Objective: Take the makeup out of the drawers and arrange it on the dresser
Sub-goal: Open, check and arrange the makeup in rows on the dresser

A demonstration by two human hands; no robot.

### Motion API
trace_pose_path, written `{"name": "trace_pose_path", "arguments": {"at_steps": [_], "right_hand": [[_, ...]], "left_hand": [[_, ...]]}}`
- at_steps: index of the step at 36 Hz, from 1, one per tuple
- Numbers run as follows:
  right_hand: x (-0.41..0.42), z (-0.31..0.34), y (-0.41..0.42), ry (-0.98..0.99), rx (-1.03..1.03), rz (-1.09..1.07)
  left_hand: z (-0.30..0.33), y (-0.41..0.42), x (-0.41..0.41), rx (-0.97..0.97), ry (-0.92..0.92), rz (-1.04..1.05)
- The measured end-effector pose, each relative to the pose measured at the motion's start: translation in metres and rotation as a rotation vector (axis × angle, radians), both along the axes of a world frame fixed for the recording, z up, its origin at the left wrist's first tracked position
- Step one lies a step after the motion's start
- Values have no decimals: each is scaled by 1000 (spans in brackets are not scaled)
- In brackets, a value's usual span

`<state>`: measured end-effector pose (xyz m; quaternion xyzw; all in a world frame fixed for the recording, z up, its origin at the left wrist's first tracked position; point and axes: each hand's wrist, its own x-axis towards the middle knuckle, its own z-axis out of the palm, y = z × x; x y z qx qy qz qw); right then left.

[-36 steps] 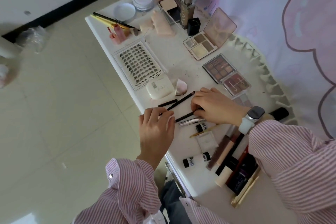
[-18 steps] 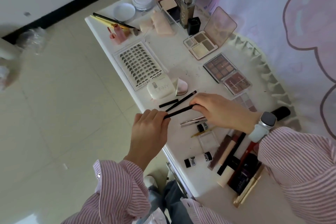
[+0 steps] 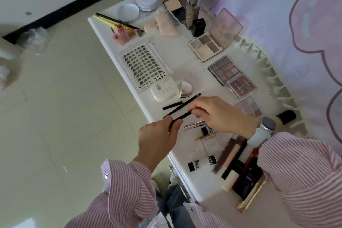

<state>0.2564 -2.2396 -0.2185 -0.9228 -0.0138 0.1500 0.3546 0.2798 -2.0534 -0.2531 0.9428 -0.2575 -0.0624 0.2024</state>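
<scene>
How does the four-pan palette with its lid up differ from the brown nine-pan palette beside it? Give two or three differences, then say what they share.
The four-pan palette has its lid raised; the nine-pan palette shows no raised lid. The four-pan palette holds pale beige and taupe shades in a pinkish case; the nine-pan palette holds warm browns in a dark case. The four-pan palette lies farther from the person than the nine-pan palette. Both are rectangular and lie flat on the dresser, untouched by either hand.

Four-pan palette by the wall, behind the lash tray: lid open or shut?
Open. The four-pan palette has its pinkish lid hinged up and tilted back toward the wall, so all four powder pans show.
</scene>
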Motion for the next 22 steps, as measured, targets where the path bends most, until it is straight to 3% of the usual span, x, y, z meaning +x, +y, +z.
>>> {"name": "trace_pose_path", "arguments": {"at_steps": [7,22], "right_hand": [[1,-1,-3,-35,25,-12],[5,-32,-16,-163,-181,-133]], "left_hand": [[0,4,5,150,137,62],[-3,20,1,-197,240,39]]}}
